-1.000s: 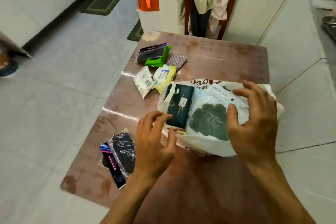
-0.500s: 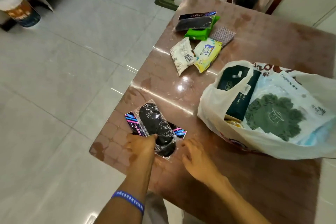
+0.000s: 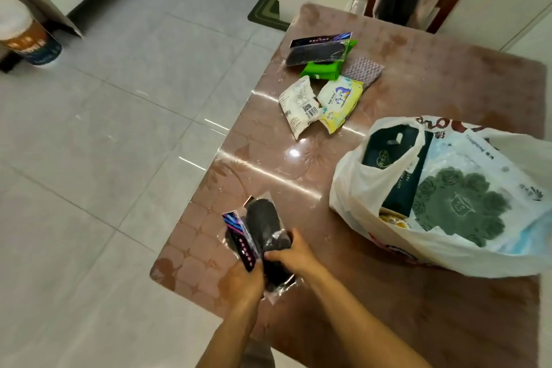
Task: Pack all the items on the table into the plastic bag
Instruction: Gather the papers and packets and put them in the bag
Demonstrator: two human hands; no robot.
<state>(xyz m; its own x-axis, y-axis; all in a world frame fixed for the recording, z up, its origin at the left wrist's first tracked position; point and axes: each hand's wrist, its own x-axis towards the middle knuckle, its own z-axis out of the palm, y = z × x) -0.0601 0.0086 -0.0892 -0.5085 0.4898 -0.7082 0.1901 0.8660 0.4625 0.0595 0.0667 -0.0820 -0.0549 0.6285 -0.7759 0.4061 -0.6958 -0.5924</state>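
Your left hand (image 3: 243, 279) and right hand (image 3: 294, 254) both curl around the black sock packet (image 3: 263, 236) at the near left corner of the table (image 3: 418, 84), lifting it clear so it can travel to the plastic bag (image 3: 373, 188). The packet is crinkly clear film over soft dark fabric, with a stiff purple-striped card along one edge, so a two-handed grip probably keeps it from flopping. The bag lies on its side at the right, thin white plastic, its mouth gaping toward you and already holding a dark green box (image 3: 394, 170) and a blue-white pack (image 3: 466, 197). Well beyond, a white pouch (image 3: 298, 104), yellow wipes pack (image 3: 339, 101) and a second sock packet (image 3: 316, 51) wait.
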